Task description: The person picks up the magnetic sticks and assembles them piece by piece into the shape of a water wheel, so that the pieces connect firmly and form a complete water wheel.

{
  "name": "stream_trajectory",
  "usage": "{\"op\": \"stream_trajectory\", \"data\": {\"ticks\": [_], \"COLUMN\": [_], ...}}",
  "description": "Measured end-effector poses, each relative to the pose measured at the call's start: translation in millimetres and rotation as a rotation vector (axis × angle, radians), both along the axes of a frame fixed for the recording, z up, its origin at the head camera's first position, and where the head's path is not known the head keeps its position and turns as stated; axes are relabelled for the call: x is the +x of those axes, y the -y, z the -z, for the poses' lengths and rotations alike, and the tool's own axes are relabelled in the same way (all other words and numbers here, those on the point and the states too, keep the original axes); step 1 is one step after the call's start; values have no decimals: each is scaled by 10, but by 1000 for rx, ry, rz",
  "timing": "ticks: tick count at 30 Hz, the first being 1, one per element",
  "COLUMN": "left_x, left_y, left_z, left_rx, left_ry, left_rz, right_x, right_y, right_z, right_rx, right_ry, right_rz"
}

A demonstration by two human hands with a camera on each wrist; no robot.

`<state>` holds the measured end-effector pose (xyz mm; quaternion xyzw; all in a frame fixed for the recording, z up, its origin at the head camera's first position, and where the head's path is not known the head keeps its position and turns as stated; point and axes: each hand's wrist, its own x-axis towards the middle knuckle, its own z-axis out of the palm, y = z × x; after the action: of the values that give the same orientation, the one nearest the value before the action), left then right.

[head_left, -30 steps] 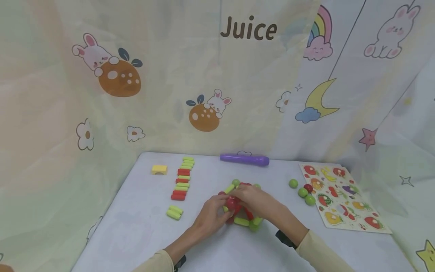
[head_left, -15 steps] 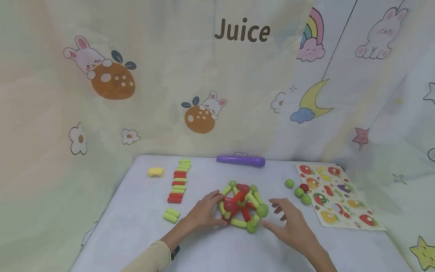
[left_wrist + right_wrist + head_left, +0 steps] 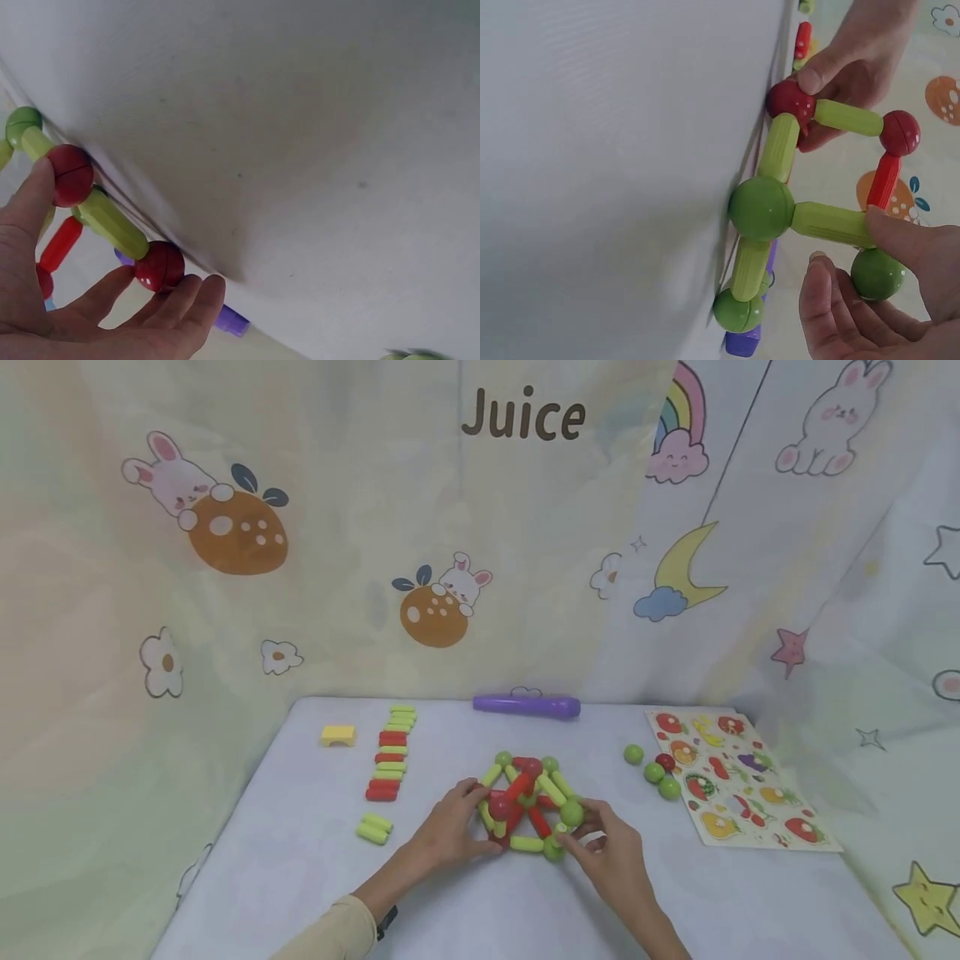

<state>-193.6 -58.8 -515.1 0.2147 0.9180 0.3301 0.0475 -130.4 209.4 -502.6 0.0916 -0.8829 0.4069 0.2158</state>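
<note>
A structure of magnetic rods and balls [image 3: 538,822] in red and yellow-green stands on the table, with upright parts rising from a spoked base. My left hand [image 3: 448,828] grips its left side. In the left wrist view, the thumb presses one red ball [image 3: 73,175] and the fingers touch another red ball [image 3: 160,266]. My right hand [image 3: 613,850] holds the right side. The right wrist view shows its thumb on an upright yellow-green rod [image 3: 829,223] above a large green ball [image 3: 761,208], with fingers round another green ball [image 3: 877,274].
Loose red and yellow-green rods [image 3: 390,758] lie in a column at left, near a yellow block [image 3: 338,736]. A purple microphone-shaped stick [image 3: 527,706] lies at the back. Several loose balls [image 3: 654,772] sit beside a fruit-picture board [image 3: 738,781] at right.
Both hands were together at the structure's left red ball. The right hand then drew away to the right and now takes hold of the right side; the left hand has shifted to the left side.
</note>
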Motion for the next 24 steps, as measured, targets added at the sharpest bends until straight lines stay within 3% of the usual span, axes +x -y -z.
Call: {"op": "stream_trajectory", "data": {"ticks": [6, 17, 20, 24], "left_x": [-17, 14, 43, 97], "left_y": [9, -13, -33, -87], "left_z": [13, 29, 42, 61], "left_rx": [-9, 0, 1, -1], "left_ry": [-3, -21, -40, -76], "left_rz": [-6, -7, -19, -56], "right_x": [-9, 6, 15, 17], "right_y": [37, 78, 68, 47], "right_z": [-63, -74, -43, 49], "right_rx": [-30, 15, -3, 29], "right_ry": [-8, -5, 47, 212], "right_rz": [2, 19, 20, 44]}}
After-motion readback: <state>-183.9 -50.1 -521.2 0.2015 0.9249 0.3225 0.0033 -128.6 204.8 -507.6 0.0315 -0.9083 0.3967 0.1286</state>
